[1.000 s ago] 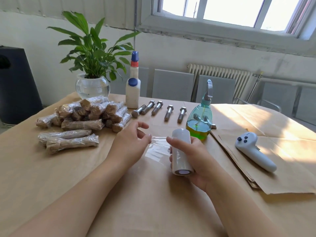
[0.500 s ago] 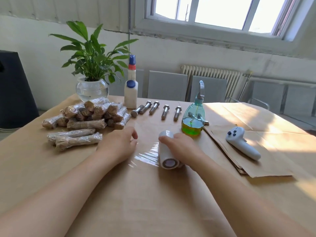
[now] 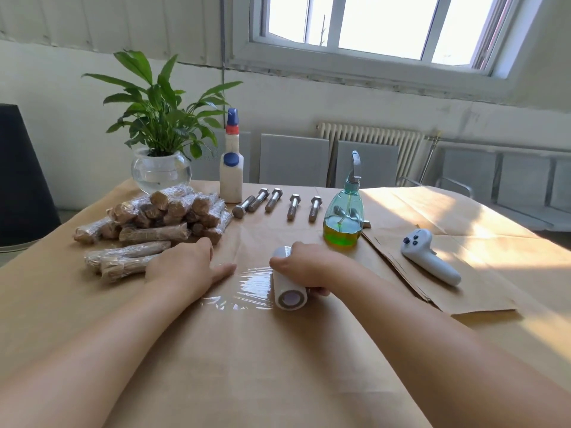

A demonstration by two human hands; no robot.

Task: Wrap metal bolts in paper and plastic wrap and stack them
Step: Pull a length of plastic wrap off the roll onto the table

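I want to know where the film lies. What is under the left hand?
The left hand presses flat on the end of the plastic film pulled from the roll. Brown paper lies below. The film's edge under the palm is hidden.

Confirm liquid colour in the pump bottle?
Yellow-green liquid, in a teal-tinted pump bottle; head view.

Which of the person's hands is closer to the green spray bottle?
The right hand. It grips the plastic wrap roll just in front of the green spray bottle. The left hand rests flat farther off, beside the wrapped bundles.
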